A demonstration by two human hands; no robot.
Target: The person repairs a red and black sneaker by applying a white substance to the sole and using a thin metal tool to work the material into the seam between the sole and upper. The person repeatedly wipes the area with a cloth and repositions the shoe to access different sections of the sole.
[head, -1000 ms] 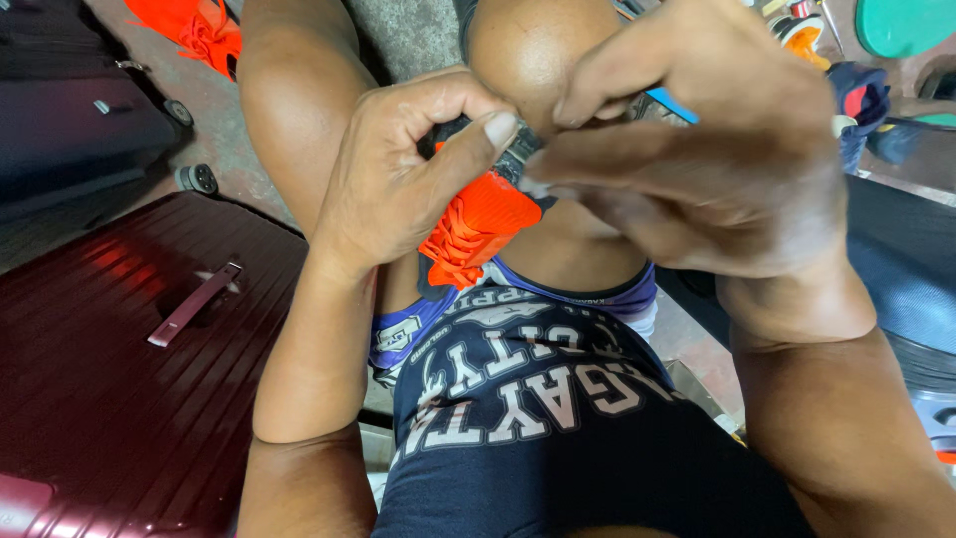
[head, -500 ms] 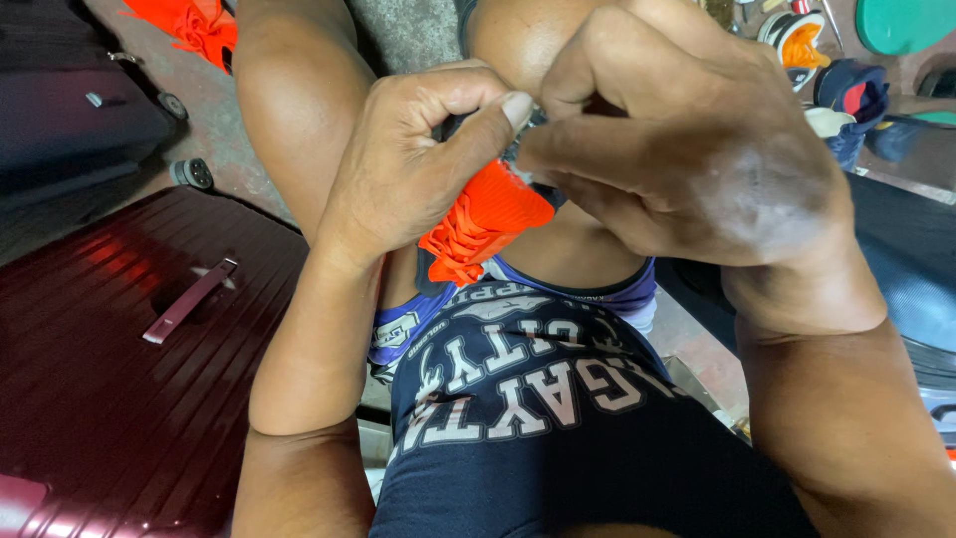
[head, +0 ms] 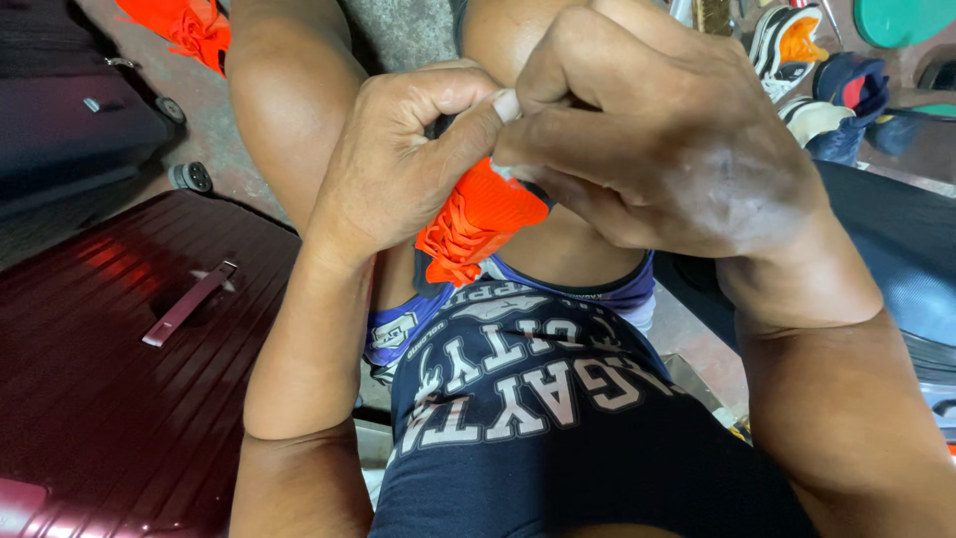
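An orange shoe point(head: 478, 219) with orange laces sits between my bare knees, just above my dark printed shirt. My left hand point(head: 398, 169) is curled around the shoe's upper part, with the thumb pressed towards my right hand. My right hand point(head: 657, 149) is closed over the top of the shoe, its fingertips pinched against it right beside my left thumb. Whatever lies under those fingers is hidden.
A maroon ribbed suitcase point(head: 119, 349) lies at my left, with a dark suitcase point(head: 70, 120) behind it. A second orange shoe point(head: 179, 25) rests on the floor at top left. Several other shoes point(head: 827, 90) and a green round object point(head: 901, 15) are at top right.
Both hands have closed in tighter over the shoe. The blue-handled tool that stuck out of my right hand a second ago is out of sight.
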